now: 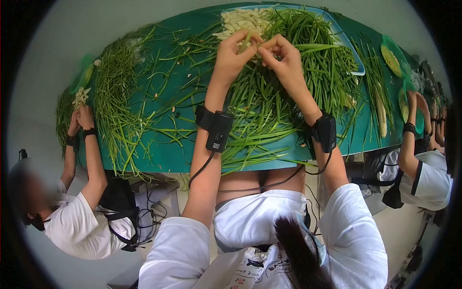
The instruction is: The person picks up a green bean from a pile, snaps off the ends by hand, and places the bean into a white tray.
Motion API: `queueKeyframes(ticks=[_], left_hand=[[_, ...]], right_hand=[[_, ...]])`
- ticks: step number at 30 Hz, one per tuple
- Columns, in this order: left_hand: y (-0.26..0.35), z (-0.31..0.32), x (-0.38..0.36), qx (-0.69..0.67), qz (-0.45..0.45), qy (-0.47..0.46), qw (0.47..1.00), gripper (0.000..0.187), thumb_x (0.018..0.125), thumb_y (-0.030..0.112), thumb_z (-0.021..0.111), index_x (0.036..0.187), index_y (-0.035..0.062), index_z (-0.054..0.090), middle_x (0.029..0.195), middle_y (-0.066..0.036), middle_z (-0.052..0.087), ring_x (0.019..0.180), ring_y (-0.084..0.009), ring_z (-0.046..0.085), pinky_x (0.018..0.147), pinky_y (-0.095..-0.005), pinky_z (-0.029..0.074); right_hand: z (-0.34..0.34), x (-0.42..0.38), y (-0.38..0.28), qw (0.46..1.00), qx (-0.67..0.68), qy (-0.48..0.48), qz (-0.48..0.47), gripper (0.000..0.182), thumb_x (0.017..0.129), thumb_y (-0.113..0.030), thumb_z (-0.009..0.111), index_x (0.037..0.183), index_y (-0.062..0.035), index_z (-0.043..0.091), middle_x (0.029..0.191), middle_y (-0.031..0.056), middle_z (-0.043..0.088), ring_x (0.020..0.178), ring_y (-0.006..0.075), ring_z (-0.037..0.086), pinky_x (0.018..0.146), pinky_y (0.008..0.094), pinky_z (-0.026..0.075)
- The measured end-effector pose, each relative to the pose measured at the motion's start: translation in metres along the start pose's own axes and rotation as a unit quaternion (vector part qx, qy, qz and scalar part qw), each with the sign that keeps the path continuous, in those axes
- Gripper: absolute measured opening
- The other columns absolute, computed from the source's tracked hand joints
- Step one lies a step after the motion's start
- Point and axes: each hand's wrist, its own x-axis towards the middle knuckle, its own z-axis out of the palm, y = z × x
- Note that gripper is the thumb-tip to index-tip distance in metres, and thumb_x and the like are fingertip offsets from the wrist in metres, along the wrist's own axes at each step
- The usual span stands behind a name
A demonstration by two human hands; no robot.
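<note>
Both my hands meet above the heap of long green stalks point(269, 91) near the far side of the green table. My left hand point(236, 52) pinches a green stalk point(246, 40), whose tip stands up between thumb and fingers. My right hand point(284, 57) touches it from the right, its fingers and thumb pinched together on something too small to make out. Just behind my hands, a pale pile of peeled pieces point(243, 20) lies in a blue-rimmed tray point(355, 58), beside more green stalks.
Thin greens point(118, 91) spread over the left of the green table point(192, 161). Pale yellow-green stalks point(380, 108) lie at right near green baskets point(405, 101). One person point(77, 216) works at left with pale pieces; other people point(423, 168) are at right. Cables hang from my wrist devices.
</note>
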Motion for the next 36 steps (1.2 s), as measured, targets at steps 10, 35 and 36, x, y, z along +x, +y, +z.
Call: queueKeyframes(ticks=[10, 35, 36], left_hand=[[-0.011, 0.000, 0.004, 0.051, 0.024, 0.051, 0.997, 0.010, 0.079, 0.007, 0.060, 0.086, 0.0000, 0.060, 0.077, -0.001, 0.058, 0.071, -0.0082, 0.054, 0.065, -0.0251, 0.046], [-0.010, 0.007, 0.004, 0.059, 0.047, 0.043, 0.996, 0.016, 0.087, 0.014, 0.061, 0.093, -0.0007, 0.064, 0.078, -0.004, 0.062, 0.070, -0.0095, 0.052, 0.063, -0.0269, 0.044], [-0.013, 0.006, 0.004, 0.060, 0.047, 0.044, 0.996, 0.016, 0.087, 0.014, 0.061, 0.093, -0.0007, 0.064, 0.078, -0.004, 0.062, 0.070, -0.0095, 0.052, 0.063, -0.0269, 0.044]], right_hand=[[0.005, -0.001, 0.000, 1.000, -0.024, -0.004, 0.010, 0.014, 0.085, -0.012, 0.066, 0.086, -0.0008, 0.056, 0.068, 0.0029, 0.062, 0.059, 0.0070, 0.056, 0.054, 0.0222, 0.041], [0.001, 0.001, 0.006, 0.996, -0.041, 0.079, -0.017, 0.014, 0.085, -0.009, 0.065, 0.091, -0.0003, 0.056, 0.072, 0.0015, 0.060, 0.064, 0.0063, 0.053, 0.060, 0.0226, 0.044], [0.000, 0.001, 0.005, 0.995, -0.039, 0.087, -0.020, 0.014, 0.085, -0.008, 0.066, 0.091, 0.0000, 0.056, 0.074, 0.0024, 0.061, 0.066, 0.0065, 0.054, 0.061, 0.0229, 0.044]])
